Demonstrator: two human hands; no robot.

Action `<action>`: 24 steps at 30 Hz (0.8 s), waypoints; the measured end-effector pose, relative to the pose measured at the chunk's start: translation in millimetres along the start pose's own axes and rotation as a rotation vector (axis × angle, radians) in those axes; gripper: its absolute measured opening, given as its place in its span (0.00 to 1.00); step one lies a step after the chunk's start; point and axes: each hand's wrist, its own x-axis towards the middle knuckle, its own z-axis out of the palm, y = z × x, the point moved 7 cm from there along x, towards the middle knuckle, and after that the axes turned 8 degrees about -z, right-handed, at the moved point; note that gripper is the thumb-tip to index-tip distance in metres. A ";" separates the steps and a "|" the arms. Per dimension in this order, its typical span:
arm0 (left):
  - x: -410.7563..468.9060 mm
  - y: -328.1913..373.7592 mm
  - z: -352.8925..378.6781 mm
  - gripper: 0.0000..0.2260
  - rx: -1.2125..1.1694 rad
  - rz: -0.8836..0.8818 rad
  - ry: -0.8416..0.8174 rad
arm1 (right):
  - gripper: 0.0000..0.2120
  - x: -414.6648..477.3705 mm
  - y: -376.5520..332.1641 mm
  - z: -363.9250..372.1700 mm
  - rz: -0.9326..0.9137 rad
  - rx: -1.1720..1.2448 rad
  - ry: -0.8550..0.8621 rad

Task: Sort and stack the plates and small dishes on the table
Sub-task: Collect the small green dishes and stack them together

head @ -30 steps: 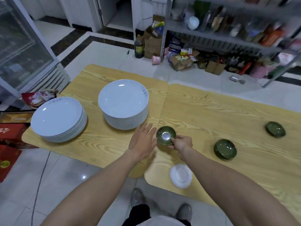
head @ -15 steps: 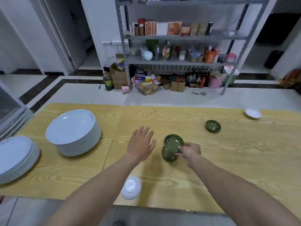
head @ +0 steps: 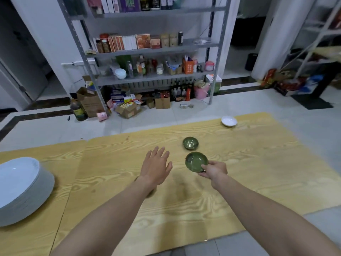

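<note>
My right hand (head: 214,169) grips a small green dish (head: 195,161) by its near rim and holds it just above the wooden table (head: 258,172). A second small green dish (head: 190,143) sits on the table right behind it. A small white dish (head: 228,121) lies near the far right edge. My left hand (head: 156,167) hovers open, fingers spread, left of the held dish. A tall stack of white plates (head: 20,189) stands at the left edge of the view. A dark shape under my left wrist is too hidden to tell.
Beyond the table's far edge is tiled floor, then a metal shelf rack (head: 147,50) with boxes and bottles. Cardboard boxes (head: 90,102) and a dark bottle (head: 77,111) stand on the floor by it. A seam (head: 77,170) joins two tabletops.
The view has swung right, so the plate stacks slid left and one left the frame. My right hand carried the green dish rightward, close to the other green dish. My left hand stayed open.
</note>
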 end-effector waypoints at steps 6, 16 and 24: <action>52.4 37.5 11.4 0.24 -0.004 0.071 -0.030 | 0.20 42.4 -11.8 -36.6 0.021 0.037 0.097; 114.0 84.4 42.9 0.24 -0.011 0.125 -0.073 | 0.21 100.1 -33.3 -56.7 0.078 0.037 0.138; 151.7 109.5 75.3 0.21 -0.115 -0.046 -0.143 | 0.18 157.9 -51.3 -62.8 0.126 -0.034 0.059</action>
